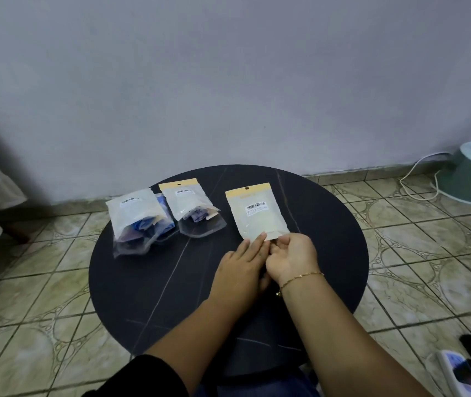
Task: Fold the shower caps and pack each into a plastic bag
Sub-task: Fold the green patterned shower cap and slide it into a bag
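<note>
— Black round table (148, 282) under us; where's our empty plastic bag (258, 214)?

— Lying flat at its right. Our left hand (241, 269) presses straight fingers on the near edge; our right hand (293, 257) pinches that edge.

— And our packed bags (139, 222)?

— At the table's left, blue shower caps (161, 217) inside.

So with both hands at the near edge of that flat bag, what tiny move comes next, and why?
Probably pull open the mouth of the flat pale plastic bag: it looks empty, the left hand lays straight fingers on its near edge, and the right hand seems to pinch that edge. Two filled bags already lie aside.
</note>
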{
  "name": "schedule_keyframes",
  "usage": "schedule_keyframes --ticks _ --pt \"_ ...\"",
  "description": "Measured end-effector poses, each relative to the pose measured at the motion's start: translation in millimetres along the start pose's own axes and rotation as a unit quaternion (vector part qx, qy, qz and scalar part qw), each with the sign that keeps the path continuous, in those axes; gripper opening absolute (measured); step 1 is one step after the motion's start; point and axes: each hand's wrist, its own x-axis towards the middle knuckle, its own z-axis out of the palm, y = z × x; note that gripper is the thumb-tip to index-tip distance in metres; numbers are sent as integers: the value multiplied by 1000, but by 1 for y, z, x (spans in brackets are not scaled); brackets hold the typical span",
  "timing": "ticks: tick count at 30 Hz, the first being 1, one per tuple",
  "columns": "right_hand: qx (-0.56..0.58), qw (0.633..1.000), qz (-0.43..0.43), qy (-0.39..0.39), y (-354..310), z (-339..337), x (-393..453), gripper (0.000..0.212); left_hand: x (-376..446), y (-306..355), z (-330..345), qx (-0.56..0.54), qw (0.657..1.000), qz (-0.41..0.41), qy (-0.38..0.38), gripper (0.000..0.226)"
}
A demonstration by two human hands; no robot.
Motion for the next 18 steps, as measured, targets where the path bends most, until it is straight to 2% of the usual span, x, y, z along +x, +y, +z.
schedule_keyframes --ticks 3,8,10,12,13,15,18 --pt "-26 997 45 -64 -6 -4 -4 41 0 0 0 12 1000 -4 -20 52" --pt "-163 973 79 -141 -34 -29 -23 48 -1 -2 -2 31 999 -15 -35 51" --pt "-230 964 24 -132 -47 -43 -31 40 -3 -2 -2 34 999 -17 -36 51" --pt "-343 931 -92 -87 -57 -60 -34 32 -7 -2 -4 34 999 -14 -32 51" --pt "-409 898 -157 -49 -60 -67 -34 30 -9 -2 -5 37 999 -11 -27 51" --pt "-542 794 -276 12 -64 -78 -31 34 -15 -1 -10 37 999 -4 -21 52" --pt "-688 615 -385 -1 -57 -79 -26 58 -24 1 -15 24 999 8 -25 55"
